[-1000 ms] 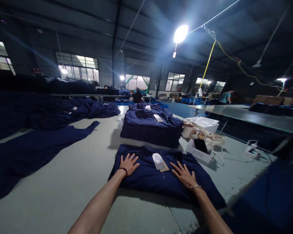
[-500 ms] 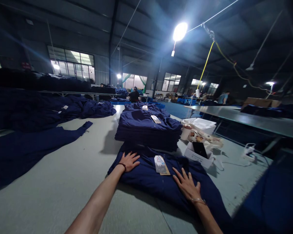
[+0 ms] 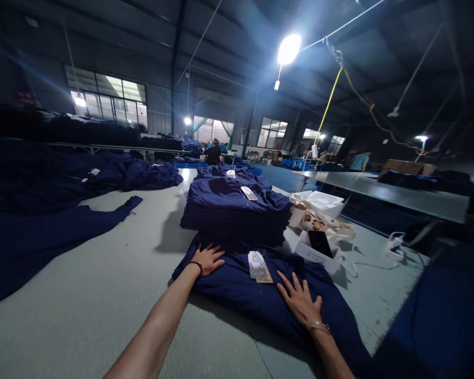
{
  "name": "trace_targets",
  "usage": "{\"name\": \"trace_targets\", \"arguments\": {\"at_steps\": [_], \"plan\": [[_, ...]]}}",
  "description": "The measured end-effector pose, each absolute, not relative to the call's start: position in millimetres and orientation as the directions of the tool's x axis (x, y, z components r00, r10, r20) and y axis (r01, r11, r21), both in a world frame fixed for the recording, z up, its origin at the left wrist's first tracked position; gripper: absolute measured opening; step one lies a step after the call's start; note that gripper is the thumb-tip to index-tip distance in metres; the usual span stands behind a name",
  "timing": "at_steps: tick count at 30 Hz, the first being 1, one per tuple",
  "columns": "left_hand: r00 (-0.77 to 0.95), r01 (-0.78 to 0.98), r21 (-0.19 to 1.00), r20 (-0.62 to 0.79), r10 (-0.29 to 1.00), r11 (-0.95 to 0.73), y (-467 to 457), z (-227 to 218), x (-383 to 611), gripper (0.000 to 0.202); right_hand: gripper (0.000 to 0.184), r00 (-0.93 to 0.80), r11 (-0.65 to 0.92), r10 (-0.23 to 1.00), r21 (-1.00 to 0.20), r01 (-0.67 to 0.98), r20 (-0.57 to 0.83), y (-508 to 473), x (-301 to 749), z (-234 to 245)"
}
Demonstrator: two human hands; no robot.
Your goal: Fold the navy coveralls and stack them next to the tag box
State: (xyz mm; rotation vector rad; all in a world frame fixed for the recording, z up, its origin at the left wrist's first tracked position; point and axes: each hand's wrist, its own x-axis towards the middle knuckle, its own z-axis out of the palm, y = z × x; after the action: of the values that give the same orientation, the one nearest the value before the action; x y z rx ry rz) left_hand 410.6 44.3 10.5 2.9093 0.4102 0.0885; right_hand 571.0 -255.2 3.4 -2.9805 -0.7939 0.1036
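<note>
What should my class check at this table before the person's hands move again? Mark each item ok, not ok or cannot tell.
1. Left hand flat on the navy garment: ok.
2. Right hand flat on the garment, fingers spread: ok.
3. Hang tag lying on top, uncovered by either hand: ok.
4. Garment smooth: not ok, creases and uneven edges show.
5. Garment's far edge apart from the navy stack: cannot tell, the dark cloth merges there.

Long pale grey worktable [image 3: 82, 273], stacked navy garments [image 3: 235, 208], loose navy garment [image 3: 51, 234], open white box [image 3: 314, 258], white power adapter [image 3: 394, 246]
</note>
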Motion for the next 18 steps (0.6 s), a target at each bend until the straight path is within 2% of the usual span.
{"name": "trace_targets", "arguments": {"at_steps": [3, 6, 8, 10, 13, 15, 18], "plan": [[0.95, 0.293, 0.154, 0.062, 0.305, -0.944, 38.7, 14.6, 410.7, 0.052, 0.056, 0.864, -0.864, 0.501, -0.083, 0.497, -0.054, -256.1, 573.7, 3.6], [0.932, 0.31, 0.081, 0.172, 0.319, -0.947, 27.8, 22.6, 409.5, 0.049, 0.053, 0.874, -0.874, 0.482, -0.099, 0.475, -0.061, -253.6, 576.4, 7.9], [0.915, 0.334, 0.092, 0.21, 0.346, -0.938, 19.2, 27.9, 407.5, 0.045, 0.051, 0.894, -0.89, 0.448, -0.095, 0.446, -0.009, -245.7, 574.3, 14.8], [0.915, 0.348, 0.143, 0.164, 0.369, -0.927, 11.6, 31.5, 404.0, 0.045, 0.052, 0.877, -0.871, 0.471, -0.102, 0.48, 0.098, -231.3, 567.2, 24.0], [0.955, 0.271, 0.197, 0.07, 0.289, -0.942, 5.8, 33.0, 396.4, 0.052, 0.051, 0.751, -0.737, 0.634, -0.151, 0.659, 0.185, -202.3, 550.1, 35.2], [0.973, 0.22, 0.21, 0.021, 0.229, -0.953, 6.4, 31.7, 390.7, 0.056, 0.049, 0.681, -0.661, 0.72, -0.162, 0.732, 0.138, -184.9, 539.7, 36.4], [0.975, 0.221, 0.236, -0.038, 0.218, -0.946, 11.8, 27.4, 384.7, 0.062, 0.051, 0.663, -0.656, 0.748, -0.144, 0.741, 0.003, -170.2, 532.3, 27.9]]}}
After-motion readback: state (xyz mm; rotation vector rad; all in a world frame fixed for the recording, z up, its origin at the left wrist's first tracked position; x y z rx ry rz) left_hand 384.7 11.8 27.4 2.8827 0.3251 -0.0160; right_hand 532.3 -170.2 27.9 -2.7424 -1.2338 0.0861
